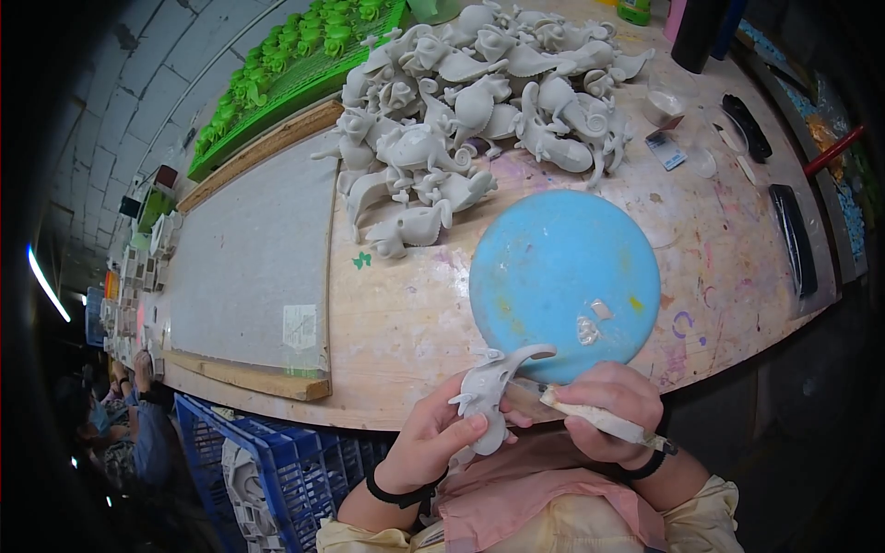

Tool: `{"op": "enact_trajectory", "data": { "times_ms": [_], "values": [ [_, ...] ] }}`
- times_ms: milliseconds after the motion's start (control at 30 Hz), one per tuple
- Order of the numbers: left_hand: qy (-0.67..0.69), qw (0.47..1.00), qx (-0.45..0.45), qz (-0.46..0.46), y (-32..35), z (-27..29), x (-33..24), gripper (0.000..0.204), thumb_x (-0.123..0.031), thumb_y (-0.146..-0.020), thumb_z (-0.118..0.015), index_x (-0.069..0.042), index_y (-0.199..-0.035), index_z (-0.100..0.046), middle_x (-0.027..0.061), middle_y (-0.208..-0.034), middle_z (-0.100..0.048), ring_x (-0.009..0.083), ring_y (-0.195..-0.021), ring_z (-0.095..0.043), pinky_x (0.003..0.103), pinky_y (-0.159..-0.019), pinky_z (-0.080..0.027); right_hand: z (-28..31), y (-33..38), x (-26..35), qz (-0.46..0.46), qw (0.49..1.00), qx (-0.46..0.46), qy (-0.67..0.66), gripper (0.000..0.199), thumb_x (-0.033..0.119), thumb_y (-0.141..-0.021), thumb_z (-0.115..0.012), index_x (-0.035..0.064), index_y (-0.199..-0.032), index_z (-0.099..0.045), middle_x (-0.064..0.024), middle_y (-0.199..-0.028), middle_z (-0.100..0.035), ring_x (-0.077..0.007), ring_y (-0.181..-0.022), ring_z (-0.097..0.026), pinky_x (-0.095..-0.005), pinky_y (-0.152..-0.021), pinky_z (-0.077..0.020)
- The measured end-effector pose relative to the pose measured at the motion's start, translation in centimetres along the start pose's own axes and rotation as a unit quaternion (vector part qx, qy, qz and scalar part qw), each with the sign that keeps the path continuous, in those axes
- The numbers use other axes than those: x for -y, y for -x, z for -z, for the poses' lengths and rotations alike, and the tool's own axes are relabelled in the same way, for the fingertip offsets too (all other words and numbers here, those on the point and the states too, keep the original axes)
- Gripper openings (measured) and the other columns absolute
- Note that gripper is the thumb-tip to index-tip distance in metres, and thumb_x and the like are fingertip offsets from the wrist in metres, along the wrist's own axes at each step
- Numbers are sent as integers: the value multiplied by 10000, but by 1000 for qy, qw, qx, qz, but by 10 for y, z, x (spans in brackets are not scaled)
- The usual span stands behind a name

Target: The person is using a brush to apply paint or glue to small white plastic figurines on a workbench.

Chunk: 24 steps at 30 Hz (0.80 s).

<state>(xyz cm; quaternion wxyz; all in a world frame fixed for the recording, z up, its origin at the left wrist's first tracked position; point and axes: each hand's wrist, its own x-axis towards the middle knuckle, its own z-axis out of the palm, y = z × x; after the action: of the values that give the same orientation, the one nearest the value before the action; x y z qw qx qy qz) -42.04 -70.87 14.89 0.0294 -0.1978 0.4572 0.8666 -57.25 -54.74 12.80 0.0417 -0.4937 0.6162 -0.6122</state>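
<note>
A paint-flecked wooden tabletop (pixel 406 323) fills the view. On its left part lies a large grey board (pixel 249 258), with a green tray of green figures (pixel 295 64) beyond it at the far edge. A heap of unpainted grey figurines (pixel 479 101) with curled tails covers the far middle of the tabletop. Nearer the person sits a round blue disc (pixel 564 281) with a few pale scraps on it. A blue plastic crate (pixel 277 461) stands below the near edge. Just in front of the disc, the left hand (pixel 433 447) grips a single grey figurine (pixel 489 396) upright. The right hand (pixel 608 410) is clenched around a thin pale-handled tool (pixel 604 422), whose tip reaches toward the figurine.
</note>
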Motion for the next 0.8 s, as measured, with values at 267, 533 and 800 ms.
{"op": "enact_trajectory", "data": {
  "times_ms": [267,533,800],
  "values": [
    [-5,999,-46,-13,0,-6,-2,521,-216,-858,-594,68,-1247,-395,153,-1024,-567,308,-989,-607,369,-785,-539,3,3,1,-17,998,-19,-59,199,68,-728,-667,-10,-912,-668,-113,-743,-636,-229,-587,-594,-291,-537,-475],
    [-30,999,-2,-35,6,-2,1,582,-64,-870,-565,25,-1375,-290,140,-1171,-526,216,-1038,-569,314,-875,-453,5,25,5,-75,992,-97,-30,243,71,-777,-619,-6,-1005,-583,-117,-792,-623,-239,-777,-594,-315,-679,-483],
    [-92,993,36,-65,12,-7,-5,582,3,-852,-571,25,-1373,-312,117,-1219,-483,190,-1031,-550,313,-882,-450,-11,2,22,-62,993,-103,14,364,-47,-699,-676,-8,-1040,-553,-137,-880,-607,-236,-809,-577,-311,-715,-475]
  ]
}}
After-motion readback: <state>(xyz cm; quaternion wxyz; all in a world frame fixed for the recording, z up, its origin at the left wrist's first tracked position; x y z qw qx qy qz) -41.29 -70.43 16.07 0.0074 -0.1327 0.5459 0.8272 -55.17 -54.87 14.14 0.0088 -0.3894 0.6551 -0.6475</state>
